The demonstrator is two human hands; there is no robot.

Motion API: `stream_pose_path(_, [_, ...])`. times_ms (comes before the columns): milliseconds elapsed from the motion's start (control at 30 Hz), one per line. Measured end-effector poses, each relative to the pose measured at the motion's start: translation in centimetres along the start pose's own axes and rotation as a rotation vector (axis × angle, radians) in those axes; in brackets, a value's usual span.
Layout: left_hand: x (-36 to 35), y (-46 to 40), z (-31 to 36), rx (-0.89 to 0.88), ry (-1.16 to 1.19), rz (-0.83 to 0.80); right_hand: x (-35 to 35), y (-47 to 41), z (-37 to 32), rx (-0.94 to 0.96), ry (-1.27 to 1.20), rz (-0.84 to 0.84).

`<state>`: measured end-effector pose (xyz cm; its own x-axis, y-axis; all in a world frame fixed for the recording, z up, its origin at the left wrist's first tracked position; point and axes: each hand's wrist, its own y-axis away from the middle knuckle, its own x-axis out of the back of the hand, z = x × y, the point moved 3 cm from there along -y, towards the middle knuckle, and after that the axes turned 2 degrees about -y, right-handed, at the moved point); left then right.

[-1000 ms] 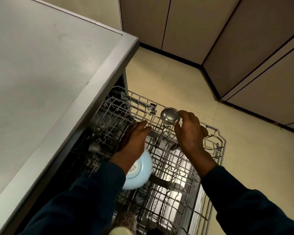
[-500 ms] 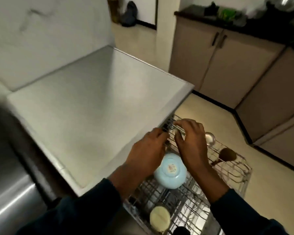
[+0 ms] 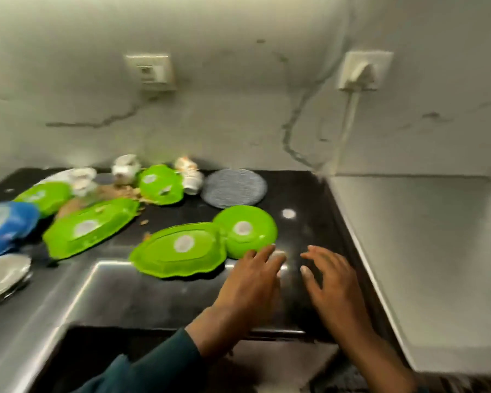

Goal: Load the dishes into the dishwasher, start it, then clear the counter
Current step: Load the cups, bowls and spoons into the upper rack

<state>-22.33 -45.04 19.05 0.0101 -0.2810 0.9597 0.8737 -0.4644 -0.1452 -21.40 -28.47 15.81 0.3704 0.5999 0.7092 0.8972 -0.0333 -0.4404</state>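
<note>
**Hands over the bench, dishes waiting**

Black bench (image 3: pixel 309 194) fills mid-frame. Green dishes lie left of centre; the nearest oval green dish (image 3: pixel 179 251) touches a round green bowl (image 3: pixel 247 231). My left hand (image 3: pixel 247 287) and right hand (image 3: pixel 335 285), lower centre, fingers spread, hold nothing.

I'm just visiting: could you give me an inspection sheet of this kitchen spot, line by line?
Surface: dark counter, shiny, with crumbs near the back.
Job's things: green dishes lie upside down, one oval touching a round bowl; grey plate behind; small white cups by the wall; blue dish and steel plates at left.
Clutter: food scraps among the dishes.
Hands: left hand and right hand empty, fingers spread over the counter.
Cables: white plug with cord in a wall socket.
Surroundings: marbled wall, steel appliance top at right.
</note>
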Motion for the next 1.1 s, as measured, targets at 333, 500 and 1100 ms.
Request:
stream_pose_path(333, [5.9,15.5,-19.9,0.622,-0.032,0.118,-16.2,-2.6,-17.8,0.429,-0.218,-0.302])
stream_pose_path(500, [7.6,21.5,-26.1,0.782,0.010,0.185,-21.4,-2.0,-25.3,0.516,-0.314,-0.466])
stream_pose_path(1100, [12.8,29.3,-44.8,1.140,-0.018,0.277,-41.5,-4.9,-45.4,0.881,0.156,-0.960])
